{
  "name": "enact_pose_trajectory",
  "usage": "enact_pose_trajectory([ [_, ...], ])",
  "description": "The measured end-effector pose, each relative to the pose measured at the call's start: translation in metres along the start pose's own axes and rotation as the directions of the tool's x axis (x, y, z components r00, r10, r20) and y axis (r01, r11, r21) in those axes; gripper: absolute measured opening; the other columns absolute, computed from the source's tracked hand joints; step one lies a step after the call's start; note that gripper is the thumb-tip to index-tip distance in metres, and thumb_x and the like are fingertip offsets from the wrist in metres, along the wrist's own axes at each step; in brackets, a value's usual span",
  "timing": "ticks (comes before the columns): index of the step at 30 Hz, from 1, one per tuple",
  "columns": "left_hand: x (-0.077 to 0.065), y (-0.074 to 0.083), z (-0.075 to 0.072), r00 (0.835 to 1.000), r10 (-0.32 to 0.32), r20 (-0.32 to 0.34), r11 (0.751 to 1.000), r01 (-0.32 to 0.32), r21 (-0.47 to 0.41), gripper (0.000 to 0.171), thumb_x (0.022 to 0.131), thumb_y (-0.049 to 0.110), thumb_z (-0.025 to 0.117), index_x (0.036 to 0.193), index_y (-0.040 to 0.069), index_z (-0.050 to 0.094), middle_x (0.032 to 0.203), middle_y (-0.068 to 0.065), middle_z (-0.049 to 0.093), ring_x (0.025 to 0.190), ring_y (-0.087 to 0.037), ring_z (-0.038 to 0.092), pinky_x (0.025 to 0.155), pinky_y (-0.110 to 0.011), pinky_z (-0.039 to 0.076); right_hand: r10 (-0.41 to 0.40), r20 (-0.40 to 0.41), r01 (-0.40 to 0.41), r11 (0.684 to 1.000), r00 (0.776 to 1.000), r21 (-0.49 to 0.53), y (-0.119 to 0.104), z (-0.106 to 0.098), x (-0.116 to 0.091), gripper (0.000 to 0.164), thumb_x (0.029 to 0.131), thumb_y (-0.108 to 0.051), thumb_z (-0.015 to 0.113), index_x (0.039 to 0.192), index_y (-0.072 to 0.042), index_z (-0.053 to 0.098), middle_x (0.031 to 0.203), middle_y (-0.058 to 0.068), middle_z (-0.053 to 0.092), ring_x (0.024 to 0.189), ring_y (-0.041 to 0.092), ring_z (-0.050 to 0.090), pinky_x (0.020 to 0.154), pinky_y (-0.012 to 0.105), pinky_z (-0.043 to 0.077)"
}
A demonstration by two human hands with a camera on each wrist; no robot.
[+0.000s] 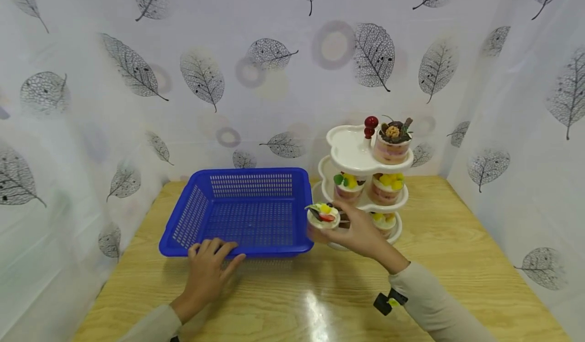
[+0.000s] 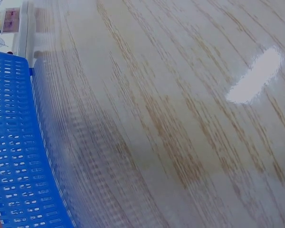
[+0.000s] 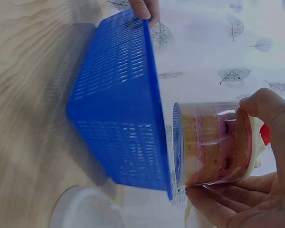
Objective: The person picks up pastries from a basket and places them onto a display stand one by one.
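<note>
My right hand (image 1: 361, 230) grips a clear dessert cup (image 1: 322, 224) between thumb and fingers, just off the basket's right rim. In the right wrist view, the cup (image 3: 213, 142) shows pink and brown cake layers, with cream and a red piece on top. My left hand (image 1: 206, 271) holds the front rim of a blue plastic basket (image 1: 237, 253), its fingers bent over the edge. No items show inside the basket. Right of it stands a white three-tier stand (image 1: 349, 149). Its visible cups include a chocolate-topped cup (image 1: 393, 141) above and yellow-topped cups (image 1: 386, 188) lower down.
A red ball-shaped knob (image 1: 371, 123) rises from the stand's top tier. Behind everything hangs a white leaf-patterned curtain (image 1: 283, 103). The wooden table (image 1: 274, 306) extends in front of the basket and to the right of the stand.
</note>
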State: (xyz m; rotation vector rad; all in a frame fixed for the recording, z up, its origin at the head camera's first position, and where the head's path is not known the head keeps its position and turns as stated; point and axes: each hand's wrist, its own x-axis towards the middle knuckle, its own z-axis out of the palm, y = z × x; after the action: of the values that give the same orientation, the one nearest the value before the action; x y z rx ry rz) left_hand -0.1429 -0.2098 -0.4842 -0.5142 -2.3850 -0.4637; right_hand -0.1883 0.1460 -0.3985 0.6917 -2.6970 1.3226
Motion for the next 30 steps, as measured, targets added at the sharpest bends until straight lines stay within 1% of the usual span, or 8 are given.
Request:
enact_pose_trajectory([
  [3, -0.001, -0.001, 0.0, 1.0, -0.001, 0.007, 1.0, 0.001, 0.0, 0.031, 0.08, 0.04, 0.072, 0.097, 0.014, 0.071, 0.085, 0.0, 0.06, 0.085, -0.023, 0.055, 0.082, -0.055, 0.03, 0.001, -0.01, 0.0, 1.0, 1.0, 0.006, 0.007, -0.001, -0.011, 0.071, 0.08, -0.028, 0.078, 0.135, 0.004, 0.046, 0.12, 0.016, 0.061, 0.1, 0.025, 0.065, 0.081, 0.033, 0.054],
  [4, -0.002, -0.001, 0.0, 1.0, -0.002, 0.009, 1.0, 0.002, -0.002, 0.031, 0.08, 0.04, 0.072, 0.097, 0.014, 0.071, 0.085, 0.0, 0.061, 0.085, -0.023, 0.055, 0.082, -0.055, 0.03, 0.003, -0.013, -0.003, 1.0, 1.0, 0.022, 0.008, -0.001, -0.014, 0.071, 0.08, -0.026, 0.078, 0.136, 0.005, 0.046, 0.121, 0.017, 0.06, 0.101, 0.025, 0.065, 0.081, 0.032, 0.054],
  [9, -0.002, 0.0, -0.001, 1.0, -0.005, 0.016, 1.0, 0.005, -0.011, 0.032, 0.082, 0.041, 0.071, 0.098, 0.013, 0.071, 0.085, 0.0, 0.061, 0.085, -0.024, 0.055, 0.083, -0.055, 0.03, 0.001, -0.036, 0.0, 0.999, 0.999, 0.05, 0.014, -0.003, -0.029, 0.07, 0.081, -0.025, 0.078, 0.137, 0.001, 0.045, 0.129, 0.016, 0.054, 0.106, 0.026, 0.062, 0.082, 0.031, 0.053],
  [11, -0.002, 0.0, -0.001, 1.0, -0.003, 0.014, 1.0, 0.003, -0.01, 0.032, 0.081, 0.041, 0.071, 0.098, 0.013, 0.071, 0.085, 0.0, 0.061, 0.085, -0.024, 0.055, 0.082, -0.055, 0.031, 0.001, -0.035, 0.002, 0.997, 0.999, 0.071, 0.016, -0.003, -0.033, 0.068, 0.081, -0.024, 0.078, 0.137, -0.001, 0.046, 0.129, 0.015, 0.053, 0.107, 0.027, 0.061, 0.083, 0.031, 0.053],
  [15, 0.0, -0.001, -0.001, 1.0, -0.001, 0.012, 1.0, 0.001, -0.003, 0.032, 0.08, 0.039, 0.073, 0.098, 0.013, 0.071, 0.085, -0.001, 0.062, 0.085, -0.024, 0.055, 0.082, -0.055, 0.031, 0.019, -0.036, -0.016, 0.997, 0.999, 0.082, 0.023, -0.002, -0.039, 0.069, 0.08, -0.023, 0.079, 0.136, 0.002, 0.047, 0.127, 0.017, 0.053, 0.106, 0.03, 0.062, 0.083, 0.031, 0.053],
  [20, 0.002, -0.001, -0.001, 1.0, -0.004, 0.013, 1.0, 0.004, -0.007, 0.033, 0.083, 0.042, 0.07, 0.098, 0.013, 0.071, 0.086, -0.001, 0.062, 0.085, -0.024, 0.056, 0.082, -0.055, 0.031, 0.037, -0.062, -0.034, 0.998, 0.997, 0.054, 0.04, 0.003, -0.04, 0.067, 0.08, -0.023, 0.079, 0.133, 0.004, 0.049, 0.125, 0.019, 0.057, 0.107, 0.032, 0.062, 0.084, 0.037, 0.053],
  [26, 0.002, -0.001, -0.001, 1.0, 0.006, 0.01, 1.0, -0.006, 0.002, 0.035, 0.085, 0.046, 0.066, 0.098, 0.013, 0.071, 0.086, -0.002, 0.061, 0.084, -0.025, 0.056, 0.081, -0.056, 0.032, 0.099, -0.124, -0.088, 0.992, 0.987, 0.091, 0.063, 0.011, -0.038, 0.066, 0.079, -0.015, 0.079, 0.135, 0.003, 0.047, 0.126, 0.021, 0.056, 0.11, 0.035, 0.06, 0.086, 0.042, 0.052],
  [30, 0.001, -0.001, -0.002, 1.0, 0.01, 0.006, 1.0, -0.01, 0.001, 0.036, 0.086, 0.047, 0.065, 0.097, 0.013, 0.071, 0.085, -0.002, 0.061, 0.083, -0.025, 0.056, 0.081, -0.056, 0.032, 0.128, -0.158, -0.111, 0.988, 0.979, 0.108, 0.075, 0.016, -0.034, 0.07, 0.081, -0.016, 0.078, 0.138, 0.002, 0.043, 0.13, 0.022, 0.054, 0.115, 0.038, 0.057, 0.089, 0.045, 0.05],
])
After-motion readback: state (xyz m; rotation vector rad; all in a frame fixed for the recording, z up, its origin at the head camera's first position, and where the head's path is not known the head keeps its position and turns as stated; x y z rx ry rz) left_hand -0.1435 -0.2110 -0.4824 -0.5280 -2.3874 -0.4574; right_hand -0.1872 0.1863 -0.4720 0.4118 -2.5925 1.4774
